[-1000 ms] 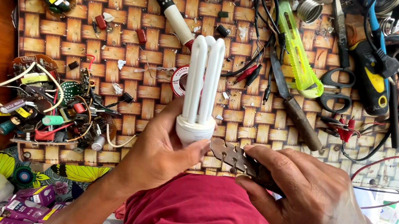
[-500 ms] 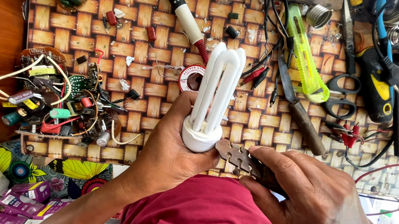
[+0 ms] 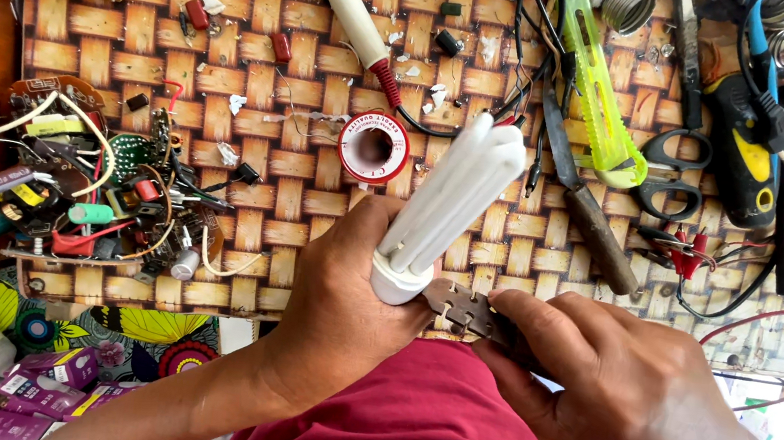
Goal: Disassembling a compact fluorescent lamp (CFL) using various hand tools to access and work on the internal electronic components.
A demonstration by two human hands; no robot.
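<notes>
My left hand (image 3: 342,294) grips the white base of a compact fluorescent bulb (image 3: 450,202), whose tubes lean up and to the right. My right hand (image 3: 593,378) holds a small metal tool (image 3: 463,308) with a notched, perforated head, its tip touching the bulb's base. Both hands hover over my red shirt (image 3: 425,426) at the near edge of a woven mat (image 3: 247,171).
On the mat lie a soldering iron (image 3: 354,13), a red solder spool (image 3: 373,147), a green utility knife (image 3: 600,96), scissors (image 3: 679,147), a knife (image 3: 586,205), a yellow-black tool (image 3: 745,145) and a pile of circuit boards and components (image 3: 84,180). Purple boxes (image 3: 38,380) sit lower left.
The bulb has tilted from upright to leaning right. The view has shifted closer, and the tool in my right hand now touches the bulb's base.
</notes>
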